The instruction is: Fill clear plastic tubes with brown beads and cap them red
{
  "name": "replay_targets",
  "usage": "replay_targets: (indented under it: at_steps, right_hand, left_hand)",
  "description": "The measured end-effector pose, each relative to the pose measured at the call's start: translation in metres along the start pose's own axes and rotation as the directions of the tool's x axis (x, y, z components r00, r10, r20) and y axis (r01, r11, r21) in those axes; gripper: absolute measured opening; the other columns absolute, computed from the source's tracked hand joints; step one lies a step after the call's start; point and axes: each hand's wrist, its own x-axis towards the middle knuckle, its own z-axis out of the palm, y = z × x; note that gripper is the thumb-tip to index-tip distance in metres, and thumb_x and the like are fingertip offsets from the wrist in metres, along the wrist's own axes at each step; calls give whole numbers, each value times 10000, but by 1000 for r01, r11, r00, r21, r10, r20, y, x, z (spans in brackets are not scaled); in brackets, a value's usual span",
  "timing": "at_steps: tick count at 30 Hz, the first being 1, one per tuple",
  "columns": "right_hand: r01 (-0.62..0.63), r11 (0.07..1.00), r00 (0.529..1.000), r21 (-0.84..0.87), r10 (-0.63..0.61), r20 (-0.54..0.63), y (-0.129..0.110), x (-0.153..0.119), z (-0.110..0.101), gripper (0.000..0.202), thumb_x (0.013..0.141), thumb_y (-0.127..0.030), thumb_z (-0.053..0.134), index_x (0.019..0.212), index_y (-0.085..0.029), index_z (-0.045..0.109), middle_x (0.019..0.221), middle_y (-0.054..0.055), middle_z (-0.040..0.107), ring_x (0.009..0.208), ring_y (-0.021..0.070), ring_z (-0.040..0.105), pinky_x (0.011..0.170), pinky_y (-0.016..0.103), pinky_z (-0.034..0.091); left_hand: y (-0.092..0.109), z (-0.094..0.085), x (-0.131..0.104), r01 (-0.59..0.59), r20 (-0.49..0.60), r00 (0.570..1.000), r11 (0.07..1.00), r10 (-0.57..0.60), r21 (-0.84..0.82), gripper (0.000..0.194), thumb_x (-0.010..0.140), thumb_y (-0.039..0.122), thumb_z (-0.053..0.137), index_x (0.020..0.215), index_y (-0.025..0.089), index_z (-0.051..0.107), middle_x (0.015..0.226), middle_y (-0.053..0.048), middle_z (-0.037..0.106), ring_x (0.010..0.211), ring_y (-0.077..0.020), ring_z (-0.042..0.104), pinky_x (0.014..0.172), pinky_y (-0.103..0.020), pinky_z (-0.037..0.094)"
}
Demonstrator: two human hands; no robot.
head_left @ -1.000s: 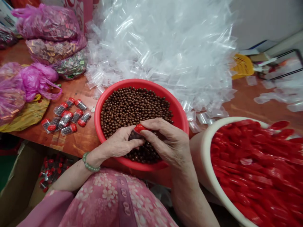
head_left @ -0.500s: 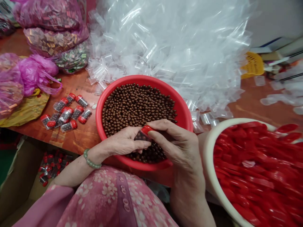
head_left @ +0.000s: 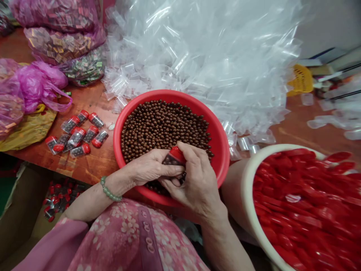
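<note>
My left hand [head_left: 148,167] and my right hand [head_left: 194,180] both grip one small clear tube with a red cap [head_left: 174,157], filled with brown balls. They hold it over the near side of a red basin [head_left: 222,150] full of small brown balls [head_left: 163,124]. The right thumb and fingers press on the red cap; the left fingers wrap the tube's body. A green bead bracelet [head_left: 108,191] is on my left wrist.
Several filled red-capped tubes [head_left: 76,135] lie on the wooden table left of the basin. A big heap of clear empty tubes [head_left: 203,60] rises behind. A cream basin of red caps [head_left: 307,203] stands at right. Pink bags [head_left: 34,86] sit far left; a box of filled tubes [head_left: 58,197] below.
The right hand has curled in and closed over the red cap, pressing it onto the tube. Both hands drew slightly closer together over the basin's near side.
</note>
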Motion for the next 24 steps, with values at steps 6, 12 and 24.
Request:
replay_targets:
  at_steps: [6,12,24]
  right_hand:
    - [83,994,992,-69,-89,-85,5,5,-2,700,761,-345,649,1392,-166,405,1095,158,634,984,310,624,822,453,528]
    - [127,987,985,-99,-138,-106,6,5,-7,691,750,-369,658,1375,-190,422,1000,121,674,887,290,647,767,429,509]
    - [110,994,994,25,-109,-13,0,4,-10,862,811,-485,673,1483,-124,272,1230,209,591,1093,330,599,864,493,537]
  left_hand:
    - [4,7,3,-54,17,998,998,54,-14,441,614,490,834,670,122,595,616,5,597,577,-84,546,581,-217,443]
    - [6,14,2,-4,2,1000,1000,4,-2,429,589,465,848,651,135,580,598,5,584,566,-92,523,573,-235,426]
    - [5,21,-2,55,-138,987,987,-76,-152,695,853,740,371,628,120,588,571,-53,577,464,-112,549,474,-242,454]
